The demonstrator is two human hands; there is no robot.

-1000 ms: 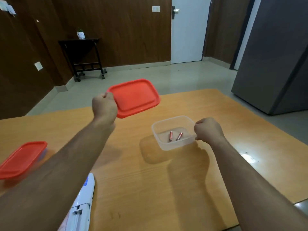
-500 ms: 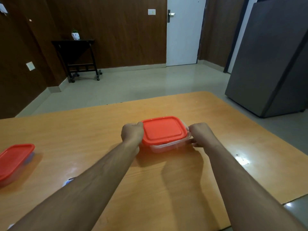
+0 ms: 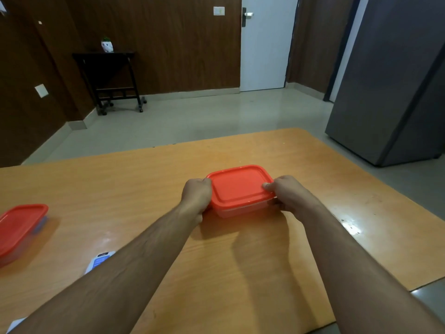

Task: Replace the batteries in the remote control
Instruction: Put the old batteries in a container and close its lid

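From the head camera: both hands gripped a clear rectangular plastic container [image 3: 243, 209] with an orange-red lid [image 3: 239, 186] mid-counter [image 3: 240, 261]. Left hand [image 3: 196, 197] fingers clenched its left edge; right hand [image 3: 287, 194] pinched the right. A white remote control [image 3: 100, 261] lay near-left, mostly hidden beneath the left forearm.

Bench [image 3: 168, 179]: orange wood grain, glossy, right in front of me.
Side table [image 3: 108, 75]: dark, on castors, against my far wall, a small potted plant [image 3: 106, 44] on top.
Door [image 3: 265, 49]: white, closed, straight ahead of me.
Cabinet [image 3: 390, 80]: tall, grey, to my right.
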